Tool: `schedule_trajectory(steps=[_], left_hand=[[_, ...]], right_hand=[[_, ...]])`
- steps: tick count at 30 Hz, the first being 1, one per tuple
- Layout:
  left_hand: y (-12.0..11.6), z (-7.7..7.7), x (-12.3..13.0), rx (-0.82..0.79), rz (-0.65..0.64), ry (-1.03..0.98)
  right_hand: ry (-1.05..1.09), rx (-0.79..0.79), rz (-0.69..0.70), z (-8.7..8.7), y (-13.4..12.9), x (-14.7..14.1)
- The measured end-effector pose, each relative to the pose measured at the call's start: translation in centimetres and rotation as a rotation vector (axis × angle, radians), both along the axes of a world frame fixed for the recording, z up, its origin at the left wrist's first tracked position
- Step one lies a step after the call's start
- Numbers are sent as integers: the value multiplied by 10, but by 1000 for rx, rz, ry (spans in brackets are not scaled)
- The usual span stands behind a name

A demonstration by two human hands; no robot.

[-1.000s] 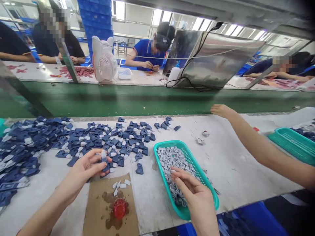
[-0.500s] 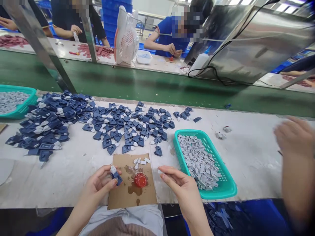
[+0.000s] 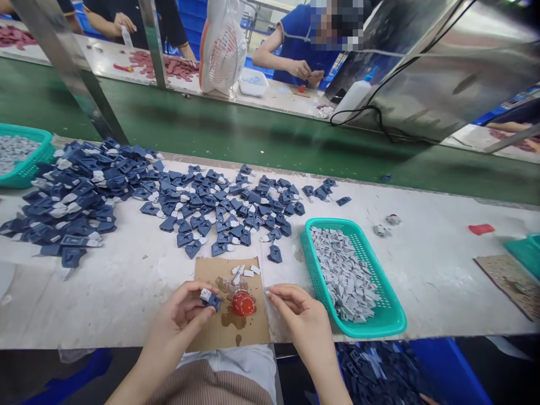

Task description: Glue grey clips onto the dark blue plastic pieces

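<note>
My left hand (image 3: 181, 318) is closed on a dark blue plastic part (image 3: 213, 301) with a whitish end piece. The fingers of my right hand (image 3: 299, 312) are pinched at the tips, where a sliver of a small light grey piece (image 3: 267, 292) shows. Between my hands lies a piece of cardboard (image 3: 202, 332) with wet stains. On it are a round red cap (image 3: 243, 304) and several small light grey pieces (image 3: 248, 273). Just right of my right hand stands a green basket (image 3: 394, 329) filled with grey pieces (image 3: 343, 270).
Many blue parts (image 3: 228, 202) spread across the table, heaped (image 3: 80, 191) at left beside another green basket (image 3: 44, 154). A blue bin (image 3: 449, 365) sits below the table edge. A red piece (image 3: 481, 229) lies at right. Co-workers sit across the green strip (image 3: 202, 126).
The co-worker's blurred hand at the right has left the table area, uncovering a red piece and a cardboard sheet. My left hand has turned the blue part slightly. The camera view has shifted.
</note>
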State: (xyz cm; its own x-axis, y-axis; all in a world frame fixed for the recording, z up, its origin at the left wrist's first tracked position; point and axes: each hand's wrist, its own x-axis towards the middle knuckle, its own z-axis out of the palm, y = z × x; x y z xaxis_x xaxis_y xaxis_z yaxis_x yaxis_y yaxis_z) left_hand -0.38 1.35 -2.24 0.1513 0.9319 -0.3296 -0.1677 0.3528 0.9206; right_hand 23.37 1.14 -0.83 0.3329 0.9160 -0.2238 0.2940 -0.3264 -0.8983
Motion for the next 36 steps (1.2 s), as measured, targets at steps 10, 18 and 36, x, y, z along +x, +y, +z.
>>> schedule_trajectory(steps=[10, 18, 36], left_hand=[[1, -9, 1, 224, -36, 40], [0, -11, 1, 336, -54, 90], [0, -6, 9, 449, 32, 176]], right_hand=[[2, -91, -49, 0, 1, -1], [266, -157, -13, 24, 0, -12], [390, -190, 31, 30, 0, -27]])
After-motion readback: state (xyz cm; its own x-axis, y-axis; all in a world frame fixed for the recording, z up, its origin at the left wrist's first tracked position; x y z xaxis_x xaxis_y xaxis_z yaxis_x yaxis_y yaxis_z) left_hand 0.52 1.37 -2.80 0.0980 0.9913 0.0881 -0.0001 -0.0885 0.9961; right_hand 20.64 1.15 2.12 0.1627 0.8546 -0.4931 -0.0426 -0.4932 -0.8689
